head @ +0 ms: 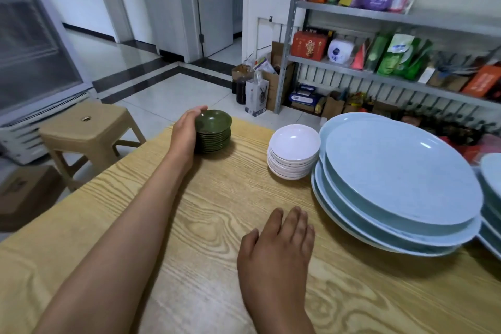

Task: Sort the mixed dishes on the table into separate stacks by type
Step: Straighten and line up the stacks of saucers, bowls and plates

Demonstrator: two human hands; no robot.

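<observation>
The stack of small green saucers (214,131) stands near the far left edge of the wood-grain surface (206,225). The left hand (185,133) is against the stack's left side, palm to the rims, with the fingers (199,110) curving round the top saucer's far rim; it looks like a cupping hold on the stack, though the fingertips behind the rim are hidden, so I cannot say how firmly they grip.

To the right, well apart from the green stack, sits a stack of small white saucers (294,150), its right side touching or just beside the stack of large pale blue plates (398,184). Those blue plates are piled slightly askew (each rim showing under the one above). At the right edge of the view another pile of pale blue dishes (492,192) is cut off, too little of it showing to tell their kind.

The right hand (276,249) lies low over the near middle of the surface, back upward, fingers straight and relaxed together, holding nothing, near the blue plates but apart from them.

Beyond the surface a tan plastic stool (89,130) stands on the tiled floor at left, a cardboard box (24,192) beside it. On the right a metal shelf rack (379,35) carries coloured packets and boxes, with more cartons and bottles at its foot.
</observation>
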